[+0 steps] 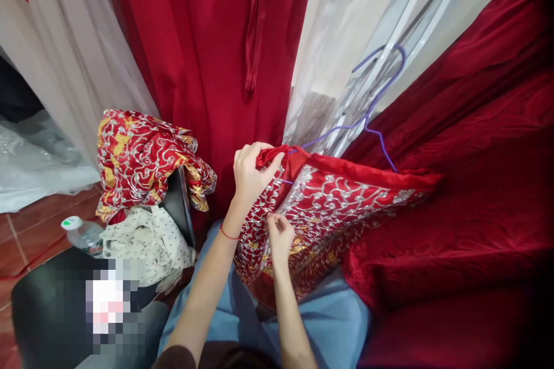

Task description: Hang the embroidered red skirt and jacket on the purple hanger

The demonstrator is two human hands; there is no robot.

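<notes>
A red garment with silver and gold embroidery point(337, 202) hangs on a purple wire hanger point(376, 98) in front of me, over my lap. My left hand point(250, 173) is closed on the garment's red collar edge near the hanger's end. A red string circles that wrist. My right hand point(280, 236) pinches the embroidered front lower down, fingers together; what they hold is too small to see.
Red velvet fabric point(467, 184) fills the right side. Red point(216, 46) and white curtains point(73, 57) hang behind. At left, another embroidered red garment point(142, 155) lies over a black chair point(179, 202) with a dotted white cloth point(147, 242) and a water bottle point(82, 234).
</notes>
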